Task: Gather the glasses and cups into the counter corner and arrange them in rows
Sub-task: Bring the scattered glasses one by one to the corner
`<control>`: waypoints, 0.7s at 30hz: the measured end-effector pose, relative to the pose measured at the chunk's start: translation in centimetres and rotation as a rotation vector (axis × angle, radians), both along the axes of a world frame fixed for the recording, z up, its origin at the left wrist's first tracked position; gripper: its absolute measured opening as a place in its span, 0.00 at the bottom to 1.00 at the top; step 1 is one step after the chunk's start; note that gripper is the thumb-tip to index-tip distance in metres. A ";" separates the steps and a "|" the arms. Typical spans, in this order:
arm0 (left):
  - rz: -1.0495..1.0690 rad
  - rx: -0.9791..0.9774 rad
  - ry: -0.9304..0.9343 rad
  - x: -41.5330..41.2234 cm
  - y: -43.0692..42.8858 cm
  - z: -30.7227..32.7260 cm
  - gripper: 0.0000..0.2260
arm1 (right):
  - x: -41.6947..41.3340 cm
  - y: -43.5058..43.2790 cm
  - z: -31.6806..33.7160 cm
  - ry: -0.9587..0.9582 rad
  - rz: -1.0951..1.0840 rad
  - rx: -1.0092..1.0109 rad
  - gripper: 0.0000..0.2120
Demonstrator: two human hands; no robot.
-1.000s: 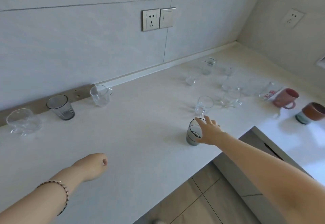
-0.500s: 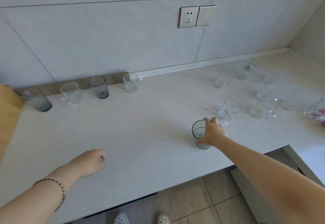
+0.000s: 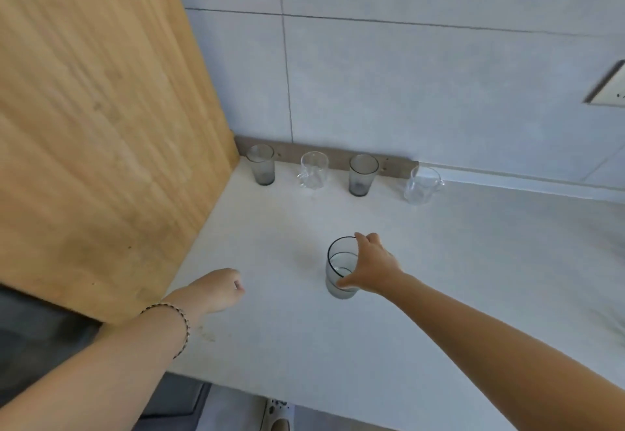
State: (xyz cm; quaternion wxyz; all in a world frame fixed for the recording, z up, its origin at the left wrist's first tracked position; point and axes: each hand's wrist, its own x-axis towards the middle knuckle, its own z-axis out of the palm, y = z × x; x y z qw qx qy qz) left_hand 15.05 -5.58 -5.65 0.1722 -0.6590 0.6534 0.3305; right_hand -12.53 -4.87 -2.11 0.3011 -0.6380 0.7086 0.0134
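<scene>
My right hand [image 3: 372, 266] grips a smoky grey glass [image 3: 340, 268] from its right side, over the middle of the white counter [image 3: 439, 278]; whether the glass rests on the counter or is just above it I cannot tell. My left hand [image 3: 218, 288] is a loose fist with nothing in it, low over the counter to the left. Along the back wall stands a row: a grey glass [image 3: 261, 164] in the corner, a clear mug [image 3: 314, 170], another grey glass [image 3: 362, 174], and a clear mug [image 3: 421, 184].
A tall wooden panel [image 3: 101, 126] closes the counter's left side and forms the corner with the tiled wall. A wall socket [image 3: 608, 87] shows at the right edge. The counter's front edge runs below my arms, with floor and a shoe [image 3: 275, 418] beneath.
My view has swung left toward the corner. My right hand has carried the grey glass left, away from the scattered glasses, which are now out of view. My left hand stays a fist.
</scene>
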 end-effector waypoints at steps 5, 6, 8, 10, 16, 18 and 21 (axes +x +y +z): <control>0.045 0.048 0.051 4.1 -4.7 -1.9 0.17 | 9.2 -7.6 -1.1 0.001 0.098 -0.015 0.46; 0.054 0.050 0.059 4.8 -5.6 -2.2 0.17 | 10.8 -9.2 -1.3 0.001 0.103 -0.020 0.45; 0.068 0.046 0.070 5.9 -7.3 -2.6 0.17 | 13.9 -12.2 -1.8 -0.003 0.095 -0.031 0.44; 0.078 0.054 0.078 6.8 -8.8 -3.1 0.17 | 16.6 -14.9 -2.2 -0.006 0.076 -0.041 0.44; 0.044 0.067 0.057 8.6 -11.5 -4.5 0.15 | 22.2 -19.7 -3.8 -0.016 0.039 -0.068 0.42; 0.012 0.078 0.054 9.0 -11.8 -4.7 0.13 | 23.1 -20.3 -4.1 -0.016 0.050 -0.074 0.44; -0.022 0.071 0.033 9.3 -12.1 -5.0 0.17 | 23.3 -20.0 -4.4 -0.055 0.034 -0.073 0.47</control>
